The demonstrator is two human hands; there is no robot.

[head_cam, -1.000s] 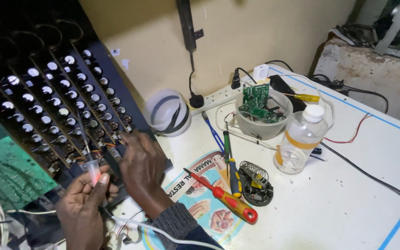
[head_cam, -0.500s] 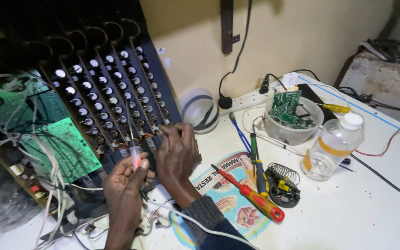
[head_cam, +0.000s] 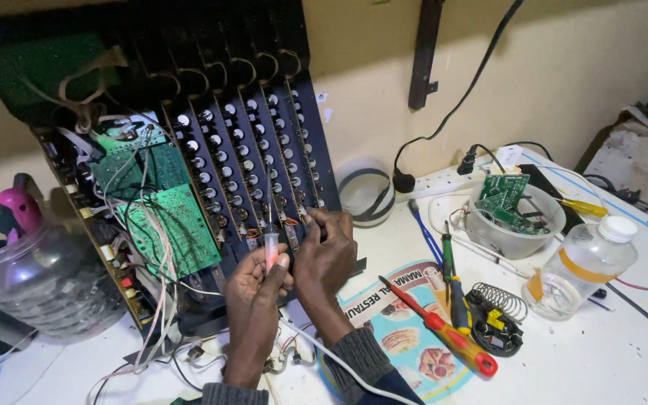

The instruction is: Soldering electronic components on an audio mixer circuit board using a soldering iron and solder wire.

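Against the opened black audio mixer panel with rows of knobs (head_cam: 249, 150), the left hand (head_cam: 258, 281) is clamped on a small clear plastic syringe (head_cam: 271, 247), its tip at the panel's lower edge. Just right, the right hand (head_cam: 325, 255) presses its fingers together against that edge. Farther right, a red-handled screwdriver (head_cam: 444, 330) lies on the white surface (head_cam: 601, 360).
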